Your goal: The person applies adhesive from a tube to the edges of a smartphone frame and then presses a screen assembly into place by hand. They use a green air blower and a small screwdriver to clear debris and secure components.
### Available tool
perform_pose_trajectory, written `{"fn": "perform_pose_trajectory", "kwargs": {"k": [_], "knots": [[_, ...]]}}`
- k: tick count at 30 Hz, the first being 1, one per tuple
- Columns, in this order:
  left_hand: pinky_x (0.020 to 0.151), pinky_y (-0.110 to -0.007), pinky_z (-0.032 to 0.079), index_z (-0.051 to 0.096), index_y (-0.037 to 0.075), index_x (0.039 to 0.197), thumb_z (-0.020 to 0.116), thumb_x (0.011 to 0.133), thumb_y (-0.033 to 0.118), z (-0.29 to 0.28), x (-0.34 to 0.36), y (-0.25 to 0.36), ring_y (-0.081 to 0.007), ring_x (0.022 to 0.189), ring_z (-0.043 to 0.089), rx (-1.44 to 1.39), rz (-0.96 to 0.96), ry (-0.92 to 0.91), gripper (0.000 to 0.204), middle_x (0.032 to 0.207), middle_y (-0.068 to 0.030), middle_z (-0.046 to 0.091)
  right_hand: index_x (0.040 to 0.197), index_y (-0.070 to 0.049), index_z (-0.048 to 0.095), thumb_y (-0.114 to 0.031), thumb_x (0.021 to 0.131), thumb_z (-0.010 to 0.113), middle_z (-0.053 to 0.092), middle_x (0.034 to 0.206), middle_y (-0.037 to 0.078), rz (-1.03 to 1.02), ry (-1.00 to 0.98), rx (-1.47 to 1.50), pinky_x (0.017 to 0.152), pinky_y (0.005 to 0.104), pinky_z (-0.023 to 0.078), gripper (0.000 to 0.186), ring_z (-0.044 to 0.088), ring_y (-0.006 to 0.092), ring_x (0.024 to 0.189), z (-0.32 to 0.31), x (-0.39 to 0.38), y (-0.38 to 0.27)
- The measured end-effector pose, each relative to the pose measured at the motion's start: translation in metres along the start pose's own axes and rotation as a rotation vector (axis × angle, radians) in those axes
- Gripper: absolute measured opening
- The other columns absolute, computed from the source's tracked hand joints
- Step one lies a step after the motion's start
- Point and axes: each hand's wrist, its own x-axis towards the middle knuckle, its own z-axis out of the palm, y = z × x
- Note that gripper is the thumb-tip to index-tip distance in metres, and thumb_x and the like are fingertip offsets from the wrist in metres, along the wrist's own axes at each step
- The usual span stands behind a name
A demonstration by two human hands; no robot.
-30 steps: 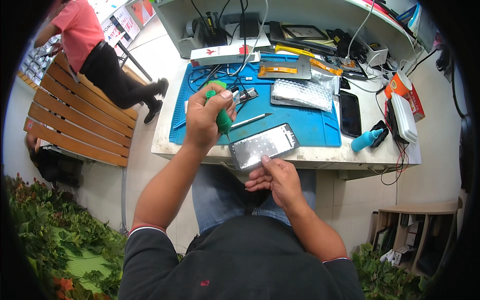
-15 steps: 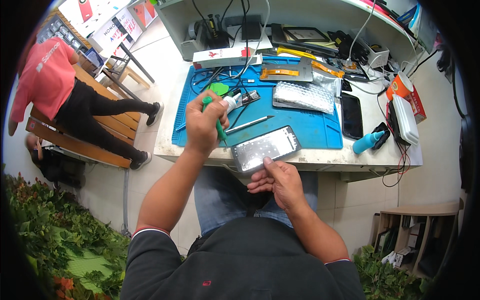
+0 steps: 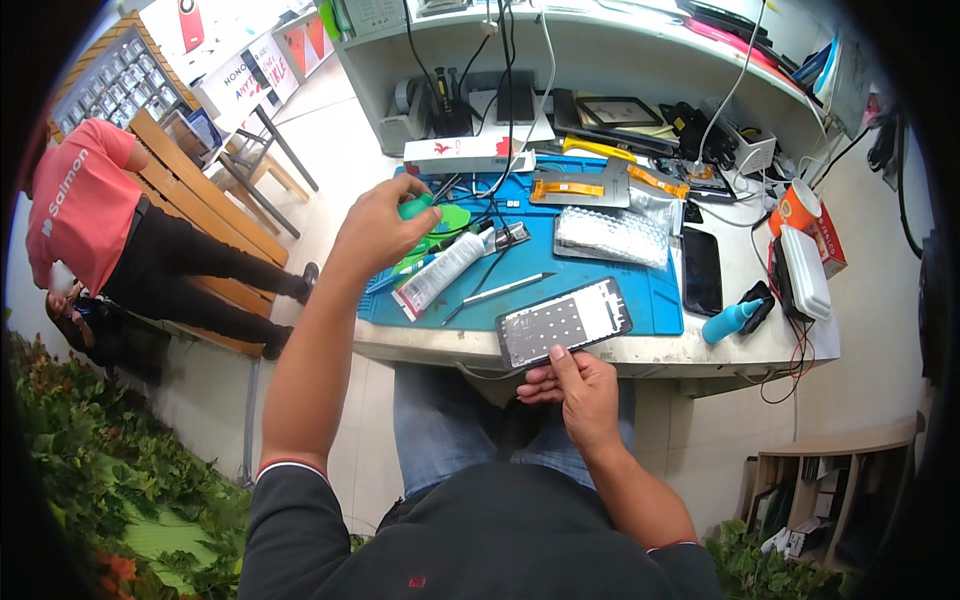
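Note:
My left hand is closed around the green handle of a screwdriver over the far left of the blue mat; the screwdriver's shaft is hidden. With thumb on top and fingers below, my right hand grips the near edge of a black phone frame, tilted above the mat's front edge. Its upward side has a dotted grey area and a white patch. Left of the frame lie a white tube and a slim pen-like tool. A green flat piece lies beside my left hand.
On the blue mat sit a bubble-wrapped packet and grey parts with orange flex cables. Right of it are a black phone, a teal bottle and an orange cup. Cables hang from above. A person in a pink shirt is at left.
My left hand has moved away from the phone frame, up and left, with the screwdriver. The phone frame has shifted slightly right in my right hand, and the white tube now shows fully.

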Motion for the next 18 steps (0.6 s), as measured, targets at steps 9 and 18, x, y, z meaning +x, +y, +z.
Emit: {"fn": "perform_pose_trajectory", "kwargs": {"k": [9,18], "knots": [[0.103,-0.044,0.055,0.078,0.008,0.125,0.093,0.082,0.044,0.043,0.006,0.013,-0.0348,0.117,0.070,-0.061,0.425,0.121,0.059,0.127,-0.0152,0.073,0.100,0.008,0.068,-0.028,0.115,0.060,0.075,0.088,0.018,-0.032,0.078,0.061,0.068,0.0379,0.068,0.040,0.080,0.0268,0.077,-0.007,0.012,0.003],[0.106,-0.043,0.055,0.053,0.005,0.157,0.098,0.069,0.028,0.050,-0.068,0.077,-0.0370,0.125,0.067,-0.150,0.481,-0.467,0.102,0.138,-0.0186,0.065,0.105,0.007,0.076,-0.027,0.114,0.063,0.080,0.091,0.013,-0.237,0.028,-0.288,0.073,0.0297,0.062,0.038,0.076,0.0153,0.079,0.009,-0.005,-0.019]]}}
